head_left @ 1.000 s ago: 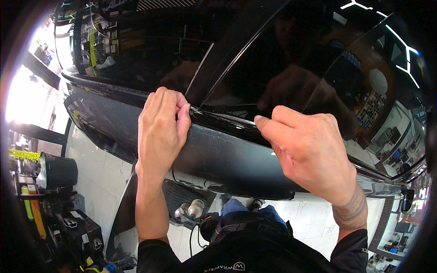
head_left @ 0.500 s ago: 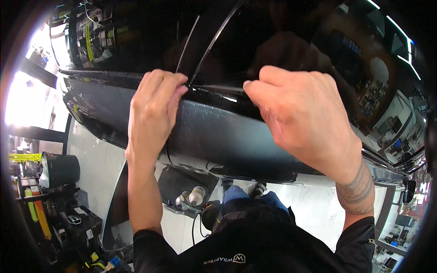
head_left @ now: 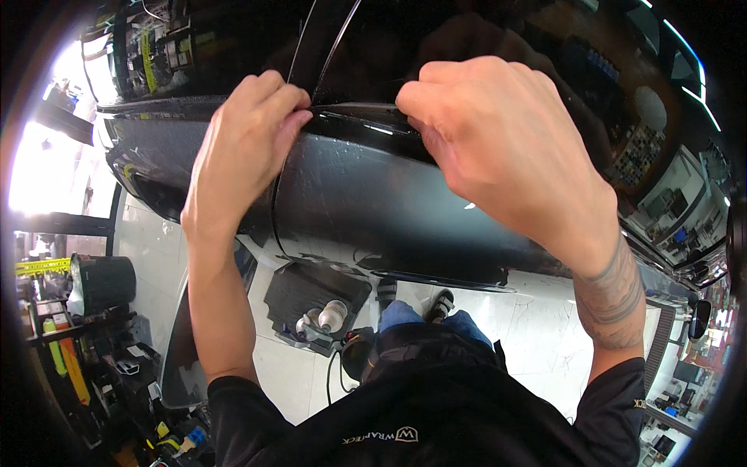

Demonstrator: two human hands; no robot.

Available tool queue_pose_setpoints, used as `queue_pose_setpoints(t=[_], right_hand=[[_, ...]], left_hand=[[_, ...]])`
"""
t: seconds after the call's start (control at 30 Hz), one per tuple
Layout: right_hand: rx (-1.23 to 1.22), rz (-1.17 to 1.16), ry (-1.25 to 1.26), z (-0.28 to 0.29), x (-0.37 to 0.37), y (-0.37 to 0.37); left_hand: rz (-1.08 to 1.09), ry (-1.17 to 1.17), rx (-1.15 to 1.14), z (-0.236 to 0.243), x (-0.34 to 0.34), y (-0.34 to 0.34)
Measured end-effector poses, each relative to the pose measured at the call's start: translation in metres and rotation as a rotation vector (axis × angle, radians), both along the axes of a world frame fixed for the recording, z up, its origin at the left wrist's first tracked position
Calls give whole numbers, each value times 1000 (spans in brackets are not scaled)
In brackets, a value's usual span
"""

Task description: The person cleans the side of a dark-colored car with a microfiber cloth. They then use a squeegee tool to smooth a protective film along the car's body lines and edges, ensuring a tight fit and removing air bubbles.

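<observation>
In front of me is a glossy black car side, with its dark door panel [head_left: 358,194] below a black window trim [head_left: 373,128]. My left hand [head_left: 249,132] pinches at the trim, beside the upright seam between two doors; what lies in its fingertips is too small to make out. To the right, my right hand [head_left: 506,140] is closed in a fist-like pinch close to the glass. A thin, greyish, film-like strip [head_left: 354,105] runs along the trim between both hands, its right end going into my right fingers.
Bottles [head_left: 332,315] lie on a dark mat [head_left: 288,296] on the white tiled floor below the car. A black bucket [head_left: 105,280] and shelves with tools stand at the left. The car's wing mirror [head_left: 700,319] juts out at the far right.
Both hands and the car edge sit higher in the picture. My left hand has shifted left a little, and my right hand slightly left and up. Both still pinch.
</observation>
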State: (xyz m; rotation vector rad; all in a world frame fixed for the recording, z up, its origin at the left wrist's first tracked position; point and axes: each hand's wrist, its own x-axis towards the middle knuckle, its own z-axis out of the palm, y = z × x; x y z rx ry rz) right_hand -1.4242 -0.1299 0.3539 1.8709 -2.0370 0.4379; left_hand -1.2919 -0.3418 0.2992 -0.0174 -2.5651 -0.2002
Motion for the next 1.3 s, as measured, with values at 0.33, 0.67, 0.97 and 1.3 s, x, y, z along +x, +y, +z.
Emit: queue_pose_setpoints(t=[0.33,0.67,0.97,1.3], right_hand=[[36,-17,31,-4,3,1],[79,-56,15,-7,0,9],[104,-81,-38,-10,1,15],[103,-75,14,-8,-3,27]], left_hand=[[16,20,-135,-1,-5,-2],[22,127,-94,-12,-6,-2],[32,156,-30,-15,-7,-1],[39,225,47,-23,-10,-1]])
